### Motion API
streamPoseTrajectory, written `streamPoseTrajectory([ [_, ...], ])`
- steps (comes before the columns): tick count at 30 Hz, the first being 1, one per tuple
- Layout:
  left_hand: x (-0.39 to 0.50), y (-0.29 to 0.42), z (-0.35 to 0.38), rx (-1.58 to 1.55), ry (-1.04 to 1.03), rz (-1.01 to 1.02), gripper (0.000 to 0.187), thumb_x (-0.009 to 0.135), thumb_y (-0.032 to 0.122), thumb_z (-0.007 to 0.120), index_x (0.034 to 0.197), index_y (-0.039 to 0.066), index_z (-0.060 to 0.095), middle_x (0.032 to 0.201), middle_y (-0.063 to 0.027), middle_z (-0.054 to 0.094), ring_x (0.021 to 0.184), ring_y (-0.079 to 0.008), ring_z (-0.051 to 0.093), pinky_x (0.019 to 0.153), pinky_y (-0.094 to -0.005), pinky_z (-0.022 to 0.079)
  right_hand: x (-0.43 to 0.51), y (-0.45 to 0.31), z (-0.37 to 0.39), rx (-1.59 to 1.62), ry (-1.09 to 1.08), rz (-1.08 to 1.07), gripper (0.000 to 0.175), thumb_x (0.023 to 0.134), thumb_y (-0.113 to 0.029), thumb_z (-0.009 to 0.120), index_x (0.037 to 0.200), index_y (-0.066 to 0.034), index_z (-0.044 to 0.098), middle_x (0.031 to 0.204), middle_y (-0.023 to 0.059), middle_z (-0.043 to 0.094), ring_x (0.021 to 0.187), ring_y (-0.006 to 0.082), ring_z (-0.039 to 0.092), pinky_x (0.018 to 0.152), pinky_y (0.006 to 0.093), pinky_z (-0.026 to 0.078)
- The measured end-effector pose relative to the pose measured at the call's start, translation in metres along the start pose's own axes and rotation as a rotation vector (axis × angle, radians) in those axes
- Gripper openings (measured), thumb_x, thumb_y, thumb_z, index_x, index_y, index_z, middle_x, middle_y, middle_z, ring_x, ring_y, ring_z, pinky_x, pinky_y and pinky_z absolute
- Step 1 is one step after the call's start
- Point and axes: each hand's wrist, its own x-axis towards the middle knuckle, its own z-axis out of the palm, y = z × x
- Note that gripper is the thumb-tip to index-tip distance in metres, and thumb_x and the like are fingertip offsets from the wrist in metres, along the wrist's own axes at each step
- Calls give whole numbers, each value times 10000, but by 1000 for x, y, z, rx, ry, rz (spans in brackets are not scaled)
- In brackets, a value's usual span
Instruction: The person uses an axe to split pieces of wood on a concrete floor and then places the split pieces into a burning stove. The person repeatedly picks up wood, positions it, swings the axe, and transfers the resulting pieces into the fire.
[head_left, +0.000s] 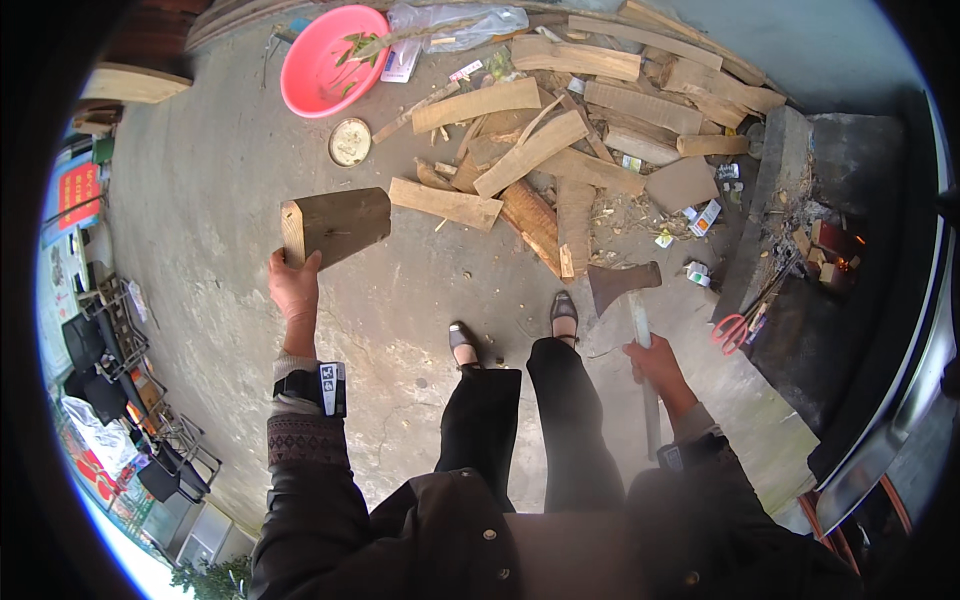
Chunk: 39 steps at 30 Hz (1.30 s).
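Observation:
My left hand (295, 281) grips one end of a thick wooden board (341, 223), held out to the left above the concrete floor. In my right hand (660, 367) is an axe, its pale handle (640, 319) running through my fist. The dark axe head (624, 283) points away from me, to the right of my right shoe. Beyond my feet, split planks lie in a loose pile; one short plank (446, 203) is close to the held board. A bark-edged piece of wood (531, 223) and an upright-looking flat plank (575, 221) lie near the axe head.
A pink plastic basin (330, 64) holding leafy stalks stands at the upper left, with a round lid (350, 142) below it. At the right, embers glow beside wood blocks in a fire pit (832, 259). Red-handled scissors (730, 334) lie by its edge. Folding chairs (97, 397) line the left.

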Motion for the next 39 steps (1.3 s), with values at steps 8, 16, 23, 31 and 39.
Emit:
streamPoseTrajectory([
  [8, -59, -130, 58, -676, -186, -632, 478, 702, 328, 747, 935, -52, 574, 756, -119, 613, 507, -216, 587, 502, -318, 533, 11, 62, 55, -7, -17, 122, 166, 805, -130, 637, 786, -56, 490, 544, 7, 441, 397, 93, 410, 359, 273, 360],
  [16, -168, -182, 23, -1431, -612, -734, 265, 830, 203, 646, 994, 8, 572, 847, -103, 633, 649, -209, 619, 623, -368, 575, 67, 21, 171, 281, -200, -118, 443, 856, -460, 599, 1001, -70, 446, 925, 144, 604, 455, 73, 375, 422, 234, 367],
  [23, -214, -196, 34, -1600, -888, -635, 472, 793, 176, 674, 1195, 19, 484, 998, -119, 621, 817, -233, 643, 728, -391, 565, 69, -20, 220, 149, -200, -339, 381, 789, -231, 723, 958, -91, 411, 725, -12, 458, 493, 74, 403, 436, 244, 378],
  [31, -219, -239, 53, -1128, -989, -490, 783, 679, 10, 691, 1373, 84, 336, 1282, -152, 473, 1148, -296, 479, 882, -366, 476, 48, -58, 263, 379, -473, -390, 416, 745, -19, 681, 1026, -118, 390, 712, -37, 423, 510, 53, 396, 458, 231, 373],
  [39, -90, -163, -6, -644, -585, 298, 1016, 585, 9, 743, 1442, 186, 226, 1452, -112, 279, 1294, -327, 329, 1069, -438, 287, 30, -75, 355, -19, -575, -679, 611, 624, 63, 727, 1128, -40, 396, 1074, 57, 516, 595, 68, 498, 469, 210, 425],
])
